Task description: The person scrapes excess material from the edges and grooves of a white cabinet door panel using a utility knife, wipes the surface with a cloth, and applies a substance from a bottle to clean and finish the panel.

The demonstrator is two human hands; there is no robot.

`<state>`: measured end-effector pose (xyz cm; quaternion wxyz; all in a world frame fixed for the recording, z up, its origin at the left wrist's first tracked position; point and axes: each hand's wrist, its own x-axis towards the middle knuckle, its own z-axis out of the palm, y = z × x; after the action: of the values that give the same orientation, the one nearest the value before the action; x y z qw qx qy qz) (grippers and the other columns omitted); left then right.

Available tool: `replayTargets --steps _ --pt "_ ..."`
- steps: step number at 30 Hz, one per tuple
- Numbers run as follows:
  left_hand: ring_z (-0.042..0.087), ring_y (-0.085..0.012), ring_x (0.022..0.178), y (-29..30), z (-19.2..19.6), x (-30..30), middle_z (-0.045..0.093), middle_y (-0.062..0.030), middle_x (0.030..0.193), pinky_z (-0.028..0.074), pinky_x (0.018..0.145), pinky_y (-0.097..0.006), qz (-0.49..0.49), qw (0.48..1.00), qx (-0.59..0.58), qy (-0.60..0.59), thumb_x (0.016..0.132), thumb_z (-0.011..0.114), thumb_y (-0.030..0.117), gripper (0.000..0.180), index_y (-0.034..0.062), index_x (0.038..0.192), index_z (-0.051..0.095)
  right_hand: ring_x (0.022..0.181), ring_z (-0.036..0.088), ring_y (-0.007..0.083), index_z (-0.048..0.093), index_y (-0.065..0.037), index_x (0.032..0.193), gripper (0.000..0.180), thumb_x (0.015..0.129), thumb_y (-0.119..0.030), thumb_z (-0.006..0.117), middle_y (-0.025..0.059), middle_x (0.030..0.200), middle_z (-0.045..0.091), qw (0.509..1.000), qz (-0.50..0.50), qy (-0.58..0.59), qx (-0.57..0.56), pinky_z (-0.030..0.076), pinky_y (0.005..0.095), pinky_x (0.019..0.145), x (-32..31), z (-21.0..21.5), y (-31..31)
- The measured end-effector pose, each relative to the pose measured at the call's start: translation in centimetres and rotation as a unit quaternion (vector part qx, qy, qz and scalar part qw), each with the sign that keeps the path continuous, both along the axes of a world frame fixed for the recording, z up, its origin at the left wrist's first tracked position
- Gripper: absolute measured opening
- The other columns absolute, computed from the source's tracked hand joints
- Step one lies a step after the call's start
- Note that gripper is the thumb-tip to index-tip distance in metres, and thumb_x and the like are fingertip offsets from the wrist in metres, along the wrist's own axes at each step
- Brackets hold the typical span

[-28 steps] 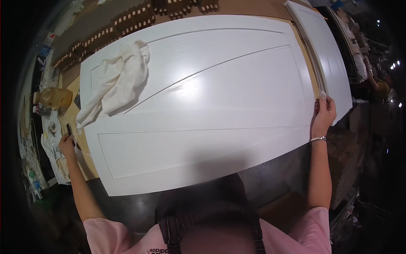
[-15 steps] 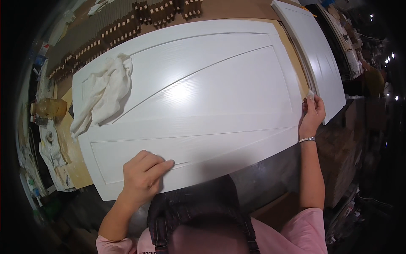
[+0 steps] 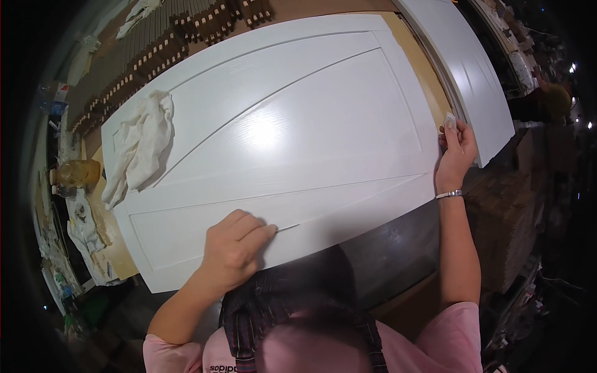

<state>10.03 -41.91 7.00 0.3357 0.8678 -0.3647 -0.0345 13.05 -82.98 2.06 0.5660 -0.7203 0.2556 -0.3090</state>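
Note:
A large white panel door (image 3: 298, 130) with grooved lines lies flat in front of me. My left hand (image 3: 239, 242) is closed over its near part, fingertips together at a groove in the near frame. A short dark line shows just right of those fingertips; whatever they pinch is hidden. At the panel's right edge my right hand (image 3: 457, 146) pinches a small crumpled white piece (image 3: 449, 118), perhaps cloth or paper, between thumb and fingers. A crumpled white cloth (image 3: 144, 140) lies on the panel's left end.
Beyond the right edge stands a second white panel (image 3: 469, 81), with a yellowish board (image 3: 420, 65) between the two. Rows of brown strips (image 3: 161, 46) lie at the far left. A jar of amber liquid (image 3: 76, 173) and a stained cloth (image 3: 84, 224) are left of the panel.
My left hand has slid to the right along the near groove. My right hand keeps its pinch on the white piece near the right edge. The whole view has shifted slightly.

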Motion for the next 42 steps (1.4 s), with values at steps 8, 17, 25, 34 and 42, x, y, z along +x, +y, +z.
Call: replayTargets --steps 8,17,25,34,42 --pt "0.057 -0.0264 0.071 1.1 0.2 0.5 0.061 -0.0064 0.082 0.048 0.059 -0.037 -0.009 1.000 0.020 0.020 0.058 0.064 -0.007 0.037 0.0031 0.093 0.070 0.073 0.052 0.0040 0.061 0.004 0.109 0.018 0.095 -0.007 0.065 -0.0010 0.088 0.061 1.000 -0.008 0.002 -0.002 0.043 0.0186 0.064 0.1 0.3 0.3" --pt "0.056 -0.0278 0.070 -0.6 -0.6 0.2 0.060 -0.0078 0.080 0.046 0.059 -0.037 -0.016 0.999 -0.046 0.019 0.059 0.064 -0.006 0.037 0.0021 0.094 0.071 0.070 0.050 0.0034 0.061 0.004 0.107 0.018 0.095 -0.008 0.067 -0.0026 0.085 0.059 1.000 -0.012 -0.002 -0.022 0.042 0.0185 0.061 0.1 0.1 0.2" --pt "0.054 -0.0278 0.067 0.9 -0.7 0.2 0.060 -0.0089 0.078 0.045 0.059 -0.038 0.001 0.997 -0.045 0.065 0.059 0.063 -0.007 0.033 0.0006 0.091 0.070 0.069 0.049 0.0027 0.061 0.005 0.107 0.020 0.095 -0.009 0.067 -0.0035 0.083 0.057 1.000 -0.003 -0.001 0.009 0.041 0.0174 0.062 0.2 0.9 0.6" --pt "0.052 -0.0277 0.067 0.6 -0.2 0.7 0.053 -0.0096 0.073 0.044 0.058 -0.037 -0.015 0.997 -0.020 0.072 0.059 0.061 -0.009 0.033 0.0003 0.090 0.070 0.072 0.051 0.0029 0.061 0.004 0.107 0.018 0.095 -0.007 0.066 -0.0020 0.087 0.060 1.000 -0.004 -0.003 0.011 0.043 0.0178 0.064 0.0 0.6 0.5" --pt "0.057 -0.0269 0.072 0.5 0.2 0.8 0.062 -0.0080 0.084 0.047 0.060 -0.037 -0.034 0.998 -0.003 0.047 0.058 0.065 -0.006 0.036 0.0016 0.093 0.070 0.072 0.052 0.0037 0.061 0.004 0.108 0.017 0.095 -0.006 0.066 -0.0018 0.086 0.060 1.000 -0.003 0.017 0.003 0.044 0.0181 0.065 -0.1 0.2 -0.2"
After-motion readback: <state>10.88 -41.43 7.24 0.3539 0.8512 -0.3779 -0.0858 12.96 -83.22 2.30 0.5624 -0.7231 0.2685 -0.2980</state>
